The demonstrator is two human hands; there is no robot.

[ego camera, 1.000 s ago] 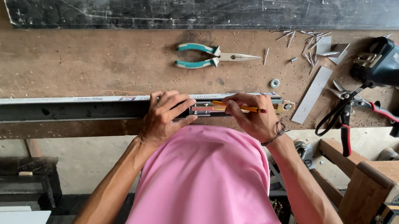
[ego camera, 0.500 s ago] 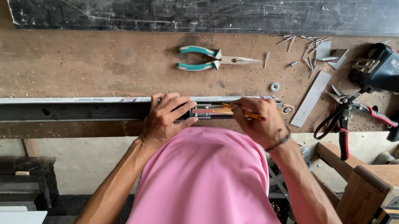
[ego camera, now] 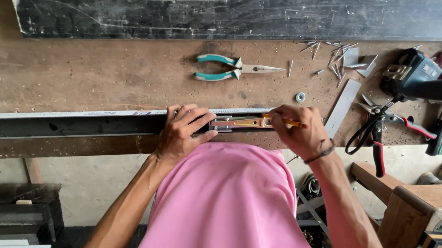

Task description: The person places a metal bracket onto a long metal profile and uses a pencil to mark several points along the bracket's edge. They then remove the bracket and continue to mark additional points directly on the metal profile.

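Note:
A long dark metal profile (ego camera: 59, 124) lies along the front edge of the wooden workbench (ego camera: 96, 72). My left hand (ego camera: 182, 133) presses down on it, fingers spread over its top edge. My right hand (ego camera: 297, 132) grips an orange pencil (ego camera: 284, 121) with its tip against the profile's end. Between my two hands a metal try square (ego camera: 235, 123) with an orange-brown part rests on the profile, touched by my left fingertips.
Teal-handled long-nose pliers (ego camera: 229, 68) lie behind my hands. A long black board (ego camera: 237, 11) spans the back. Loose rivets (ego camera: 334, 53), a washer (ego camera: 299, 97), a flat metal strip (ego camera: 343, 101), red-handled snips (ego camera: 375, 131) and a dark power drill (ego camera: 439, 85) sit right.
My right hand has shifted slightly along the profile's end with the pencil. My left hand stays pressed on the profile and square.

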